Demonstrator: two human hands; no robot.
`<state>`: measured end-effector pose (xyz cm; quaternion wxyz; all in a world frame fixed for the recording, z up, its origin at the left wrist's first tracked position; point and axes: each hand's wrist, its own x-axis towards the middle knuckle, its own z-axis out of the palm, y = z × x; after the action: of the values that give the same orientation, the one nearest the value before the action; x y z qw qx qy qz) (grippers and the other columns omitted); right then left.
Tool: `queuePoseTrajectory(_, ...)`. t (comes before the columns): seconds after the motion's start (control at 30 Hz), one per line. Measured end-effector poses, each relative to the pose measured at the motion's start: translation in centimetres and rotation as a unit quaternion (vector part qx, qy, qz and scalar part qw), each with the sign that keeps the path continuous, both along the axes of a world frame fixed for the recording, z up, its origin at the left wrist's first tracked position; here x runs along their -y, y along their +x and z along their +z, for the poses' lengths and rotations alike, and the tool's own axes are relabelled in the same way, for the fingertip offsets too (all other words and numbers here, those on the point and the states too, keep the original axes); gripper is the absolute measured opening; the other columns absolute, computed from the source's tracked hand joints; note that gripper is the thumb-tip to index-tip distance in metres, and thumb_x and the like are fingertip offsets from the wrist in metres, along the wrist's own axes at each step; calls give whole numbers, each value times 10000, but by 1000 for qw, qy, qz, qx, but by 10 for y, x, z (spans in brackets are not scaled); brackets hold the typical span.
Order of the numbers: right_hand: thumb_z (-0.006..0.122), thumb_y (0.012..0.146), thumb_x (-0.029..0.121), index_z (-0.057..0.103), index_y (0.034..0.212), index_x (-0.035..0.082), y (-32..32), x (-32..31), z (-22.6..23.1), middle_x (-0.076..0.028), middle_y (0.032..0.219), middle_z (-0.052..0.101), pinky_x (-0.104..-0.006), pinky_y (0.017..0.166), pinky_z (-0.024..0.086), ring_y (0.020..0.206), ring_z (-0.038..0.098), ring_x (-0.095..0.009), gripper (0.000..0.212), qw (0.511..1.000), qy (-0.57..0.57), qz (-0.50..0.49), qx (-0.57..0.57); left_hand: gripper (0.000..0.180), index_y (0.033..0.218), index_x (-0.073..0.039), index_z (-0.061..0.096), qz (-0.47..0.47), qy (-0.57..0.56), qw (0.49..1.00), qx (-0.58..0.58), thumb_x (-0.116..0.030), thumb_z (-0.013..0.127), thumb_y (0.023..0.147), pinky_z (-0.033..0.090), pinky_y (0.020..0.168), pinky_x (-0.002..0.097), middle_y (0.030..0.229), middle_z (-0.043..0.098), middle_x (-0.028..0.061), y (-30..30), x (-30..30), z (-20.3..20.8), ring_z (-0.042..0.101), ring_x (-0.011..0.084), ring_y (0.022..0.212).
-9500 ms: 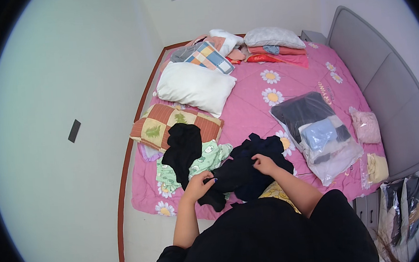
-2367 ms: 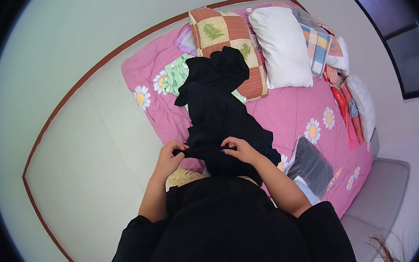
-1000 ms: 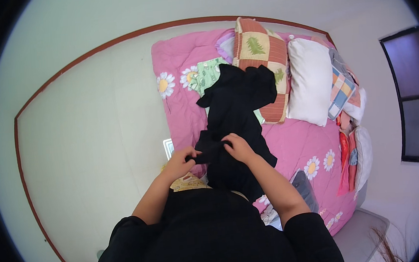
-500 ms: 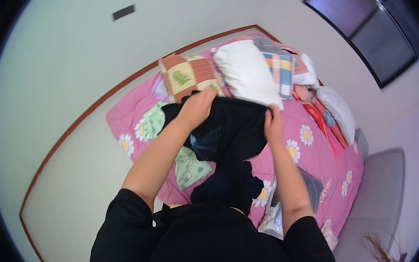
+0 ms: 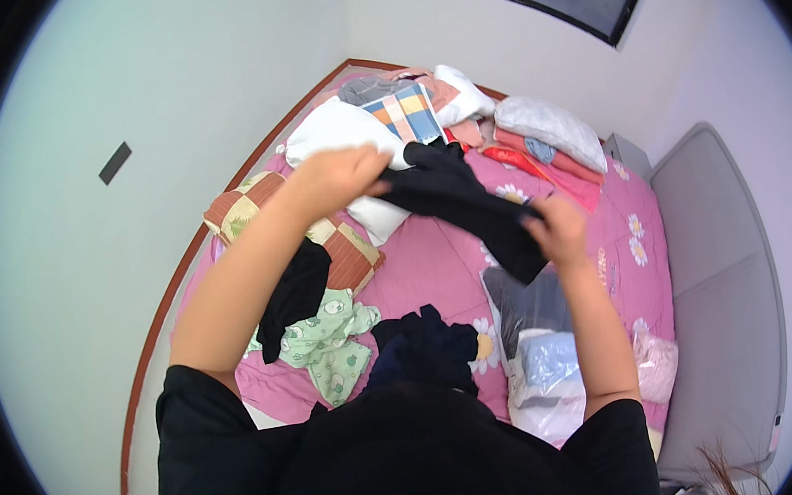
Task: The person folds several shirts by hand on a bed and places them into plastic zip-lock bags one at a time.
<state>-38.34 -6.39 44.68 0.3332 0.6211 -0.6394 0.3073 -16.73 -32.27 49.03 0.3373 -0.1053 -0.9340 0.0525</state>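
A black garment (image 5: pixel 466 195) hangs stretched in a narrow, folded band above the bed, slightly blurred by motion. My left hand (image 5: pixel 344 175) grips its left end with curled fingers. At its lower right end, my right hand (image 5: pixel 557 230) pinches the cloth. Below my left forearm, another black garment (image 5: pixel 298 297) lies against a checked brown-and-cream pillow (image 5: pixel 248 203). Mint-green printed clothes (image 5: pixel 333 336) are heaped beside it. Nearer to me, a crumpled dark navy garment (image 5: pixel 431 342) rests on the pink daisy-patterned bedding (image 5: pixel 421 269).
Past my hands lie a white pillow (image 5: pixel 331 127), a plaid item (image 5: pixel 409 111) and a grey-white pillow (image 5: pixel 549 128) on red and pink fabrics. Plastic-wrapped packages (image 5: pixel 549 361) lie by my right forearm. A grey headboard (image 5: pixel 721 296) borders the bed's right side.
The view has swung to the right. The black garment, spread broad before, is now a narrower band, lifted farther from the green clothes. Both hands still hold it.
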Motion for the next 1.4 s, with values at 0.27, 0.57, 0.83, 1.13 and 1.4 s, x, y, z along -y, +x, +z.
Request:
queuePoseTrajectory(0.27, 635, 690, 160, 539, 956, 83, 95, -42, -233, -87, 791, 563, -357, 652, 460, 756, 572, -262, 293, 928, 285, 56, 236, 178, 817, -87, 452, -2, 108, 937, 331, -164, 575, 712, 471, 578, 362, 749, 479, 74, 62, -24, -256, 558, 247, 713)
queuePoseTrajectory(0.57, 581, 743, 154, 523, 997, 93, 168, -27, -304, -75, 859, 561, -346, 734, 450, 841, 561, -255, 268, 832, 467, 119, 277, 203, 853, -83, 484, 158, 223, 857, 436, -90, 579, 674, 457, 679, 390, 821, 515, 104, 168, -57, -375, 544, 294, 818)
queuePoseTrajectory(0.83, 587, 730, 134, 567, 933, 81, 181, -9, -293, -94, 851, 556, -366, 723, 450, 819, 562, -273, 210, 828, 442, 147, 311, 211, 837, -71, 510, 318, 323, 818, 353, -91, 587, 641, 446, 700, 408, 824, 531, 127, 187, -76, -412, 532, 312, 834)
queuePoseTrajectory(1.13, 597, 714, 134, 601, 905, 59, 204, 14, -294, -90, 779, 547, -357, 657, 461, 751, 565, -273, 205, 827, 474, 156, 259, 475, 1018, 8, 519, 511, 797, 321, 8, -333, 627, 706, 437, 745, 373, 994, 562, 158, 191, -129, -471, 542, 284, 901)
queuePoseTrajectory(1.4, 594, 699, 125, 591, 925, 81, 224, 1, -314, -76, 757, 537, -344, 636, 467, 725, 567, -264, 230, 812, 514, 153, 231, 365, 1031, 28, 478, 174, 982, -66, -2, -235, 570, 795, 478, 737, 370, 950, 562, 115, 138, -195, -426, 567, 255, 817)
